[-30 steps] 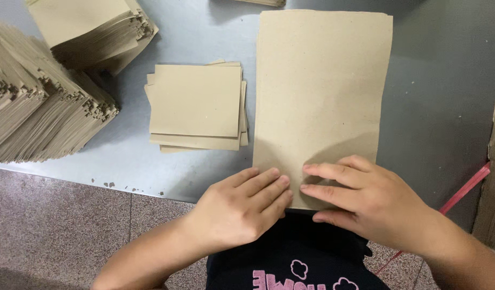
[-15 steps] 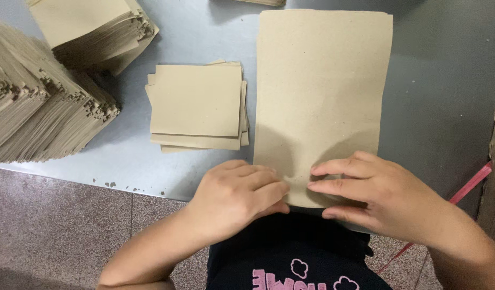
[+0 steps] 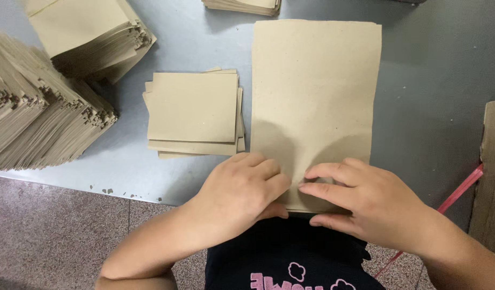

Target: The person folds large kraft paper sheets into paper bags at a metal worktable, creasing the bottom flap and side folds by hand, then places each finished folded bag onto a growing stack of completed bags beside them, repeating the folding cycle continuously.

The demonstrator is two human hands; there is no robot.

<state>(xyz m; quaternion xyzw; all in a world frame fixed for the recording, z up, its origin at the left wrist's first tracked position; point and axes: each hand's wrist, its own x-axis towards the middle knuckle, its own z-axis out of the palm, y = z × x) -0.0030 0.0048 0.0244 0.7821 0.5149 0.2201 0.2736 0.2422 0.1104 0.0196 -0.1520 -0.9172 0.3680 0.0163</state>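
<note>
On the grey bench (image 3: 430, 80), with tall paper stacks (image 3: 38, 123) at far left and a small pile (image 3: 194, 110) beside it, your tall brown sheet (image 3: 317, 96) lies centred, its near edge pinched under your left hand (image 3: 242, 193), fingers curled together, and right hand (image 3: 376, 201), fingers spread.

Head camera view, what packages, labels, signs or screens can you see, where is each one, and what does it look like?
No labels, signs or screens; only plain brown paper goods.
Large brown sheet: table centre, tall rectangle, near edge under left hand and right hand.
Small flat stack: left of the sheet, squarish, tan.
Tall stacks: far left, layered tan edges.
Cardboard piece: right edge, brown.
</note>
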